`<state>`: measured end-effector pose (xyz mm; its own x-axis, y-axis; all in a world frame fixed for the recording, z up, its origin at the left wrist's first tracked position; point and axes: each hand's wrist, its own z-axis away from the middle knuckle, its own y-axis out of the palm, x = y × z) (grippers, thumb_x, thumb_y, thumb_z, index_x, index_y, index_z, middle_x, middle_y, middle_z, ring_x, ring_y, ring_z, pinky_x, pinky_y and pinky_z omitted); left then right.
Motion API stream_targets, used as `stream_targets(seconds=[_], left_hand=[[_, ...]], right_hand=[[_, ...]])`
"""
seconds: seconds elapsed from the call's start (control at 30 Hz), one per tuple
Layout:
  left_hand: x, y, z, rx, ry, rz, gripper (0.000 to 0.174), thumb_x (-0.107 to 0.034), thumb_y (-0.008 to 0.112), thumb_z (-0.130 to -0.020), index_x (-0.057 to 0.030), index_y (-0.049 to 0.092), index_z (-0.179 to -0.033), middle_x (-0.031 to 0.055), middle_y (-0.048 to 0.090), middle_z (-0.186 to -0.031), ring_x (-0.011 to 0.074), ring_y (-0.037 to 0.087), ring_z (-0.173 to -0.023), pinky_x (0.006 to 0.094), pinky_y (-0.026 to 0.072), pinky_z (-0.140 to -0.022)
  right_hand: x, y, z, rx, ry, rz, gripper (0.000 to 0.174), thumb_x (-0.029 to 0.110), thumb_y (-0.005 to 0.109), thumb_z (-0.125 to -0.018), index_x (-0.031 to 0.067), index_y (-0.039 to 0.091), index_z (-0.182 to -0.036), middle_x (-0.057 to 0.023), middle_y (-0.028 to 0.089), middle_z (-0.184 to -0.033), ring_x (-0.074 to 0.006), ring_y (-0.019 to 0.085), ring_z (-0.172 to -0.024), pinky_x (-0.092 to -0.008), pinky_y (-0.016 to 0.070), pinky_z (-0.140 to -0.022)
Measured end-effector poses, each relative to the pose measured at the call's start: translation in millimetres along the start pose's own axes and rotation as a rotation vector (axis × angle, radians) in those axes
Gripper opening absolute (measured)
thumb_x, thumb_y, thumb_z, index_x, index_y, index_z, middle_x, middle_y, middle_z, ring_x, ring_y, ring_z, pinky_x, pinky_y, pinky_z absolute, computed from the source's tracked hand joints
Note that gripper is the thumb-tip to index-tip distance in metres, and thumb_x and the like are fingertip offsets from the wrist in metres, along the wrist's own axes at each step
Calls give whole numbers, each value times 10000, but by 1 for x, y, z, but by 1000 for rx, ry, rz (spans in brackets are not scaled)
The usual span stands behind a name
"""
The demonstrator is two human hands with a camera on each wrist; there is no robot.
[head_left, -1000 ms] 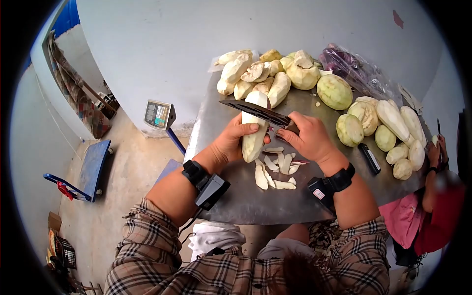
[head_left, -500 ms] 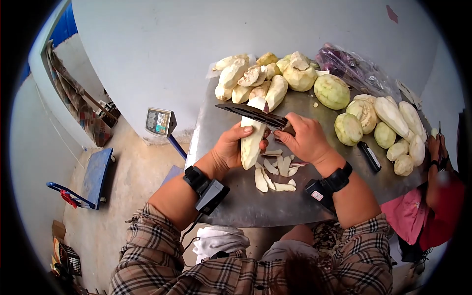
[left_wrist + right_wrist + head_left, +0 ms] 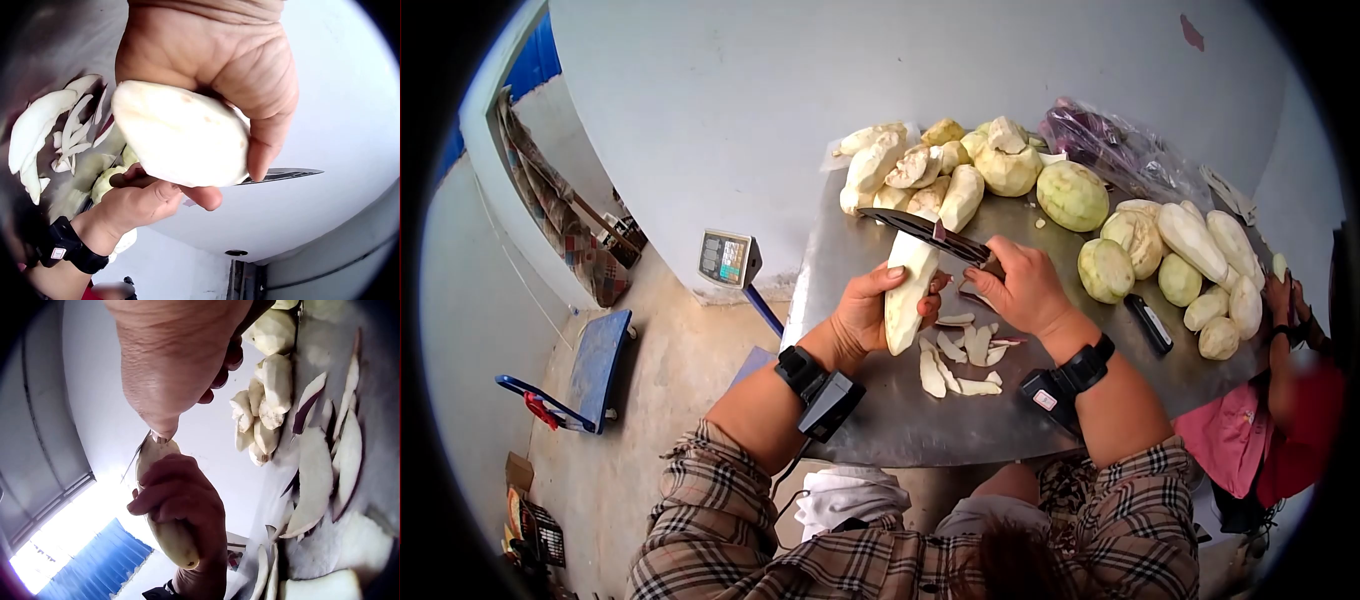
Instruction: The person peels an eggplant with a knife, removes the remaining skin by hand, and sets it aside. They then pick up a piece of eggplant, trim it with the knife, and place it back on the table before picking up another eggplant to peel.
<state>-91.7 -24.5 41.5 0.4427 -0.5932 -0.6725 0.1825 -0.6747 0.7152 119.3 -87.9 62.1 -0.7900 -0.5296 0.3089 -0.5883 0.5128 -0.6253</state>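
Note:
In the head view my left hand grips a long, mostly peeled eggplant, thumb on top and fingers wrapped underneath. My right hand holds a dark-bladed knife by its handle, the blade lying across the far part of the eggplant. A bit of purple skin stands up at the blade. The left wrist view shows the eggplant's pale, faceted end close up, with the knife tip poking out past it. Below the hands, cut peel strips lie on the metal table.
Peeled eggplants are heaped at the table's back, and more lie at the right. A clear bag holds purple ones. A black-handled object lies near the right pile. Another person's hands show at the right edge; a scale display stands left.
The knife has tilted more steeply, its handle end a little lower. The eggplant's near end has shifted slightly toward me and left. Both hands keep their hold.

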Motion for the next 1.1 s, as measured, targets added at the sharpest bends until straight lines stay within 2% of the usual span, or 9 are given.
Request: stream_targets(seconds=[0.1, 0.23, 0.3, 0.43, 0.5, 0.6, 0.7, 0.9, 1.1], left_hand=[[-1, -1, 1, 0, -9, -4, 455, -280, 677, -766, -55, 474, -1106, 69, 464, -904, 150, 502, -695, 277, 433, -620], [-4, -2, 4, 93, -9, 16, 472, -272, 680, -753, -81, 474, -1132, 75, 464, -909, 159, 509, -688, 273, 425, -620], [-5, 1, 5, 154, -7, 1, 489, -263, 679, -746, -91, 469, -1153, 79, 465, -915, 167, 518, -689, 274, 428, -618], [-7, 5, 5, 72, 61, -145, 554, -239, 687, -728, -96, 449, -1208, 114, 491, -1031, 196, 554, -729, 297, 458, -651], [-8, 14, 5, 39, 121, -257, 599, -237, 696, -717, -97, 437, -1239, 139, 497, -1121, 210, 569, -754, 313, 475, -676], [-6, 21, 3, -117, 238, -384, 668, -227, 722, -696, -92, 417, -1274, 147, 473, -1248, 212, 581, -774, 334, 491, -716], [-3, 24, 0, -217, 331, -471, 677, -192, 735, -696, -84, 417, -1283, 118, 475, -1278, 204, 585, -788, 338, 494, -736], [-1, 23, 1, -235, 333, -577, 602, -115, 719, -732, -74, 443, -1265, 82, 536, -1202, 205, 589, -869, 351, 498, -774], [0, 13, -3, -299, 335, -682, 537, -95, 716, -745, -41, 468, -1218, 70, 573, -1084, 200, 598, -870, 357, 499, -782]], right_hand=[[0, -1, 0, 14, 9, -25, 348, 371, 633, -827, 49, 503, -796, -133, 612, -657, -364, 591, -638, -428, 464, -551], [-11, 0, 1, 1, 120, 6, 366, 374, 625, -835, 40, 490, -770, -142, 613, -668, -374, 588, -648, -433, 461, -552], [-17, 0, 3, -18, 131, 33, 341, 333, 623, -846, 27, 486, -787, -155, 593, -662, -377, 575, -635, -412, 434, -531], [-17, -2, 2, -27, 144, 68, 312, 297, 631, -842, 22, 488, -799, -154, 593, -663, -373, 580, -640, -408, 429, -530], [-15, -4, 1, -40, 150, 113, 339, 341, 633, -821, 37, 487, -785, -152, 604, -690, -375, 584, -645, -433, 451, -546], [-14, -5, 0, -51, 137, 180, 339, 351, 637, -801, 47, 488, -785, -147, 612, -724, -375, 589, -650, -446, 464, -554], [-12, -6, 0, -36, 144, 241, 330, 341, 651, -784, 52, 492, -788, -140, 613, -740, -369, 589, -656, -444, 465, -563], [-7, -5, -1, -62, 65, 349, 337, 330, 699, -736, 60, 501, -776, -116, 601, -717, -338, 581, -658, -434, 450, -600], [-3, -7, -1, -71, 15, 367, 330, 313, 717, -717, 58, 516, -773, -93, 591, -710, -317, 579, -656, -417, 445, -611]])
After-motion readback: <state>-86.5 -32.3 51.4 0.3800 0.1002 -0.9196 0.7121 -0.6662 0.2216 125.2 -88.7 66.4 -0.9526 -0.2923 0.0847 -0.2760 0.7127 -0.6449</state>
